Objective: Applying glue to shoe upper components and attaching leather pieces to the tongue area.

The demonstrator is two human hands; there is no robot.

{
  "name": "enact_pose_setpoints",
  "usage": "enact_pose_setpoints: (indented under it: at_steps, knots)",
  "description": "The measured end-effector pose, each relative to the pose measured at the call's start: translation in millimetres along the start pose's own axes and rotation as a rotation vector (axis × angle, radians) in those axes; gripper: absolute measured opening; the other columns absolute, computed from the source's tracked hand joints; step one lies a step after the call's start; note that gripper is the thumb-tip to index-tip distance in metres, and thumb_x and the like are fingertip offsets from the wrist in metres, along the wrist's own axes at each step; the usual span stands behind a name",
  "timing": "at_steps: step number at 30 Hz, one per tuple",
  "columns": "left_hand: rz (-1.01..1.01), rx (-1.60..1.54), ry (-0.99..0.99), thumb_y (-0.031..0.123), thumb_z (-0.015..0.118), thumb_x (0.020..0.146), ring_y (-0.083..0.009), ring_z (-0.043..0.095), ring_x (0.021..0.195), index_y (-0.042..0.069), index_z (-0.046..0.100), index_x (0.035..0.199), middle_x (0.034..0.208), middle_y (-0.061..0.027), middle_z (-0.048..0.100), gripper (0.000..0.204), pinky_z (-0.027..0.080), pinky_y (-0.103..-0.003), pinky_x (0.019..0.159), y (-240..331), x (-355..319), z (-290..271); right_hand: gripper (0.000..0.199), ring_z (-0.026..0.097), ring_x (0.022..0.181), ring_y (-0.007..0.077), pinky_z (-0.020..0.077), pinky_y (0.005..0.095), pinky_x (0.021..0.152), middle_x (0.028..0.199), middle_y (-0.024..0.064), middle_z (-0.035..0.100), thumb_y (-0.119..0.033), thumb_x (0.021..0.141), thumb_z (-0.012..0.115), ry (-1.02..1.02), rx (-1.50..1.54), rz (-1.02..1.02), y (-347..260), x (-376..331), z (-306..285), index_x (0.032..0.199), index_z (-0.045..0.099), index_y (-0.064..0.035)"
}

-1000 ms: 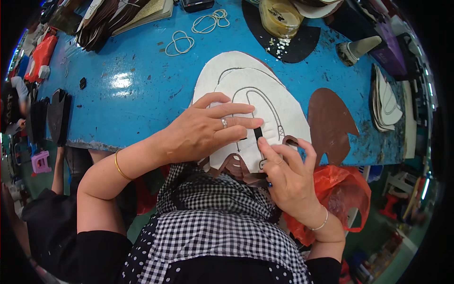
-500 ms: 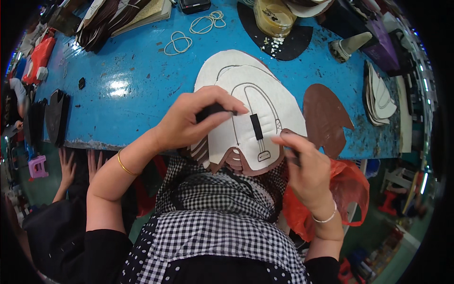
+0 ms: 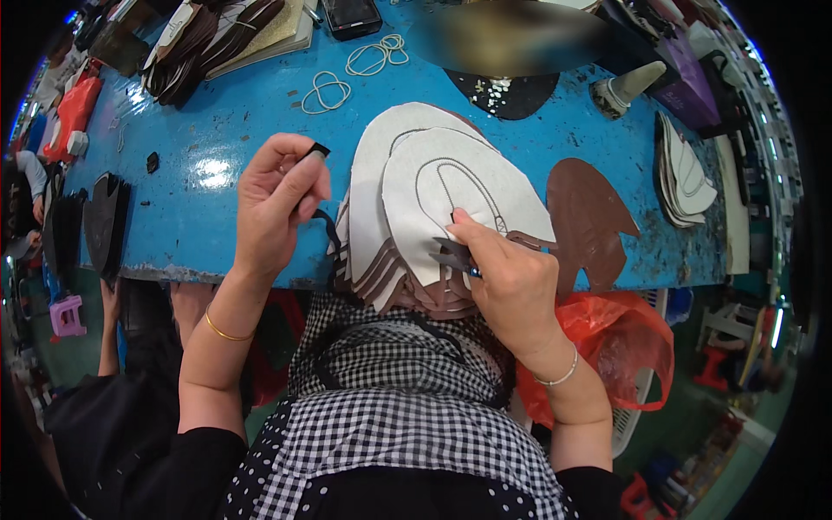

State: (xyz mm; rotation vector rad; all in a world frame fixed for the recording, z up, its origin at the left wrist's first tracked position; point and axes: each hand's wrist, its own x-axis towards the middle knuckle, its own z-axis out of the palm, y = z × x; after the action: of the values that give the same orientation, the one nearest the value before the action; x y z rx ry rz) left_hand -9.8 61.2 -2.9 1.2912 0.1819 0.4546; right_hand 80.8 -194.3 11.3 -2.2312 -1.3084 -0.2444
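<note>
My left hand [image 3: 279, 195] is raised over the left side of the stack, pinching a black strip [image 3: 320, 150]. A length of black strip hangs beside that wrist. My right hand [image 3: 513, 276] holds small dark-bladed snips [image 3: 453, 256], with fingertips pressed on the top white-faced piece [image 3: 455, 149]. A bit of black shows under those fingertips. This rounded, notched piece carries stitched loop lines and lies on a fanned stack of white and brown pieces [image 3: 368, 165]. The stack overhangs the near table edge at my checked apron.
A brown cut piece [image 3: 592, 217] lies right of the stack on the blue table [image 3: 199, 221]. Farther off are elastic loops [image 3: 325, 94], a phone [image 3: 353, 17], a cone-shaped tool [image 3: 628, 87] and a blurred yellowish shape. A red plastic bag [image 3: 620, 347] hangs at right. Someone's legs show at left.
My left hand has moved left and away from the stack, carrying the black strip. My right hand has come left over the stitched piece, now covering where a short black strip lay.
</note>
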Motion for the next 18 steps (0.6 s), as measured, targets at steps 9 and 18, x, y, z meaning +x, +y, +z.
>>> enact_pose_setpoints:
  at_steps: [9, 18]
  knots:
    - [-0.004, 0.039, -0.016, 0.006, 0.058, 0.101, -0.001, 0.037, 0.052, 0.002, 0.063, 0.106, 0.073, -0.0045, 0.063, 0.008, 0.026, -0.017, 0.047, 19, -12, 2, 0.019, 0.069, 0.092, 0.0124, 0.0552, 0.0297, 0.078, 0.101, 0.0031, 0.07, -0.016, 0.102, 0.06, 0.466, 1.345, 0.813, 58, -37, -42, 0.113, 0.065, -0.002]
    - [-0.048, 0.22, 0.02, 0.007, 0.055, 0.102, -0.0014, 0.04, 0.056, 0.002, 0.06, 0.108, 0.079, -0.007, 0.068, 0.009, 0.032, -0.016, 0.053, 46, -11, -19, 0.047, 0.032, 0.042, 0.0032, 0.021, 0.0196, 0.035, 0.077, -0.0011, 0.059, -0.049, 0.107, 0.041, 0.511, 1.514, 1.057, 132, -111, -97, 0.113, 0.06, -0.0062]
